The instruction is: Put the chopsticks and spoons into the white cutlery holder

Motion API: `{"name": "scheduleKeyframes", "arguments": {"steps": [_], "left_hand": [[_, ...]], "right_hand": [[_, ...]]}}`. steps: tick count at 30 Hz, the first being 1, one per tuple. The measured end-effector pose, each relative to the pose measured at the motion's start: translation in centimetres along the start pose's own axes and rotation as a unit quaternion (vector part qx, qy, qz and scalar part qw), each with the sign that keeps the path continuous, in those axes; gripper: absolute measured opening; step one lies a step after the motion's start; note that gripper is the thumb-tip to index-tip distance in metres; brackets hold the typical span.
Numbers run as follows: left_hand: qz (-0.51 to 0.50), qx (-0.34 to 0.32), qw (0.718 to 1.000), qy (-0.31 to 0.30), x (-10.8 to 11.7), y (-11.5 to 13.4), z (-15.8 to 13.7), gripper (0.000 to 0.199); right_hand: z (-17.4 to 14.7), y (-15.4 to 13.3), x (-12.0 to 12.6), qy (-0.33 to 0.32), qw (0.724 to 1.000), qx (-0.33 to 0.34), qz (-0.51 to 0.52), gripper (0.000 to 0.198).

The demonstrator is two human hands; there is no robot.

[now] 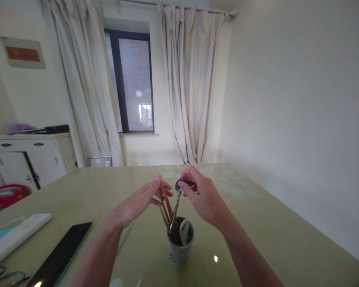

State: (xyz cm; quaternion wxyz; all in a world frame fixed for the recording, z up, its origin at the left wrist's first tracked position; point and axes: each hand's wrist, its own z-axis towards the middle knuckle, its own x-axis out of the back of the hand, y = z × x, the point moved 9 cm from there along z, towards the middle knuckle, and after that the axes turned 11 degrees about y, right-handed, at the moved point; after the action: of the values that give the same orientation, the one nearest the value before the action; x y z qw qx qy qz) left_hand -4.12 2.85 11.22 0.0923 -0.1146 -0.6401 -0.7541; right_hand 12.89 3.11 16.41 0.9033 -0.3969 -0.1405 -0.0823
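On the table stands a pale cup [179, 255] with a faint pattern on its side. Several brown wooden chopsticks [166, 207] lean out of it to the left. Their upper ends are between the thumb and fingers of my left hand [143, 198], which is closed around them. My right hand [199, 195] pinches a metal spoon [175, 213] by its bowl, with the handle slanting down into the cup. A white spoon [184, 231] rests inside the cup against the right of its rim.
Left on the glossy table [272, 239] lie a black flat device [61, 255], a long white object [20, 237] and dark-handled scissors [6, 277]. A thin pale strip [125, 237] lies behind my left forearm. Beyond are a white cabinet [48, 159], a red basin [8, 195] and curtains [191, 79].
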Motion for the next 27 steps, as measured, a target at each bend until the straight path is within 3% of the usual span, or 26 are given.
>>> {"name": "scheduleKeyframes", "arguments": {"steps": [7, 14, 20, 23, 27], "left_hand": [[0.117, -0.036, 0.992, -0.043, -0.9, 0.9, -0.8, 0.069], [0.123, -0.038, 0.989, -0.073, 0.3, 1.4, -2.4, 0.078], [0.108, -0.084, 0.983, -0.122, -0.4, 2.7, -3.6, 0.107], [0.102, -0.072, 0.988, -0.093, -0.5, 1.7, -2.5, 0.102], [0.048, -0.031, 0.995, -0.076, -0.6, -1.4, -0.1, 0.083]], "right_hand": [[-0.2, -1.2, -1.0, -0.024, 0.998, 0.054, -0.025, 0.011], [-0.3, -2.3, -0.1, -0.003, 0.994, 0.103, -0.033, 0.01], [-0.7, -2.6, -0.8, -0.037, 0.995, 0.086, -0.018, 0.013], [-0.7, -2.5, -0.9, -0.049, 0.996, 0.066, -0.021, 0.012], [-0.6, -2.4, -0.9, -0.052, 0.996, 0.061, -0.028, 0.012]]}}
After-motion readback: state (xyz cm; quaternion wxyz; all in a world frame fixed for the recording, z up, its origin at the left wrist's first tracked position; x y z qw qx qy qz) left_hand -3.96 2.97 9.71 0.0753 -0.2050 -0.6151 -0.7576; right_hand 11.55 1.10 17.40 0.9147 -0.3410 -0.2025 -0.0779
